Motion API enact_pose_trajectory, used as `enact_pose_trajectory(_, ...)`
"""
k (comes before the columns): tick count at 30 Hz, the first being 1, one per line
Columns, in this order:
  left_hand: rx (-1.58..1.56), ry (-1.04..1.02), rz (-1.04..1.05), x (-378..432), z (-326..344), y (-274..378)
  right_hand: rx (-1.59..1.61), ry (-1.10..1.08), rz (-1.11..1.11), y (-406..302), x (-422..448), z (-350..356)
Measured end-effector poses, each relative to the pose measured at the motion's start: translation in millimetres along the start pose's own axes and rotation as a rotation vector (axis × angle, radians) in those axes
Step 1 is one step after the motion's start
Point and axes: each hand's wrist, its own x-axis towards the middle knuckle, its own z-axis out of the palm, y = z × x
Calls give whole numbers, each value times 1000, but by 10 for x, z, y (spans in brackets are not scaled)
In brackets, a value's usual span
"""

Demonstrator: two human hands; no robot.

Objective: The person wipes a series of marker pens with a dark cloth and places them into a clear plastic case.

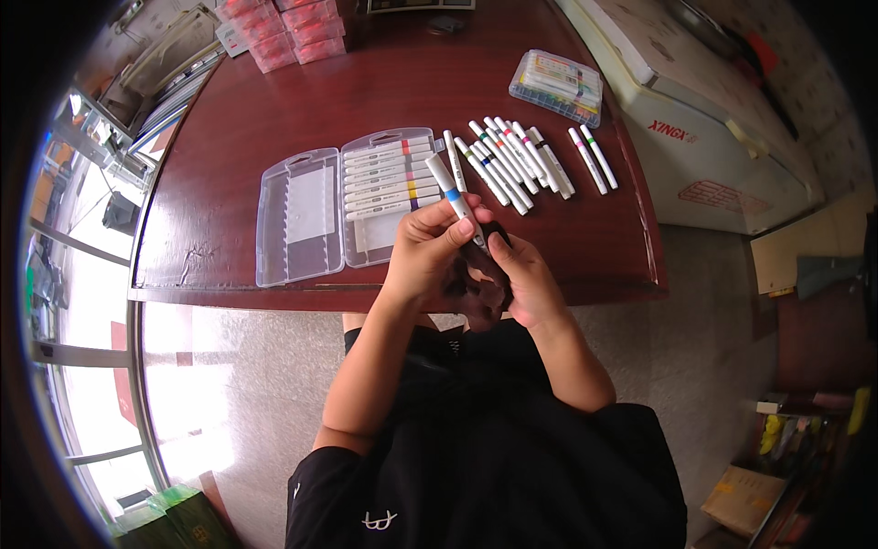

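Note:
My left hand [432, 240] grips a white marker with a blue band [446, 180], tilted with its upper end to the left. With a dark brown cloth [488, 295] bunched in it, my right hand [525, 274] meets the marker's lower end. Behind my left hand lies an open clear plastic case [300, 219]; several white markers [384, 180] with coloured bands are lined up in its right half. One loose marker [454, 161] is just right of the case. A pile of white markers [511, 161] covers the table farther right, and two more markers [593, 159] lie apart from it.
A closed clear case of markers [557, 86] is at the back right of the dark red wooden table [206, 240]. Pink-red packages [285, 34] are stacked at the back left. A white chest-like appliance [693, 137] adjoins the table's right side. Glass doors are at left.

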Motion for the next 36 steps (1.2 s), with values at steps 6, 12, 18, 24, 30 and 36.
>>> enact_pose_trajectory(6, -291, -69, -96, 47, -73, -104, 286, -152, 141, 84, 72, -98)
enact_pose_trajectory(12, 38, 260, -119, 30, 55, -84, -698, 325, -408, 204, 46, 67)
enact_pose_trajectory(18, 11, 399, 97, 60, 39, 163, -1457, 300, -898, 115, 5, -14)
enact_pose_trajectory(24, 671, -96, -184, -127, -62, 355, -1035, 415, -937, -213, 140, -88)
enact_pose_trajectory(30, 961, -134, -38, -245, -160, 459, -1315, 65, -723, -423, 289, -47)
enact_pose_trajectory(36, 1150, 323, 52, -474, -603, 693, -1307, 124, -635, -325, 438, -74)
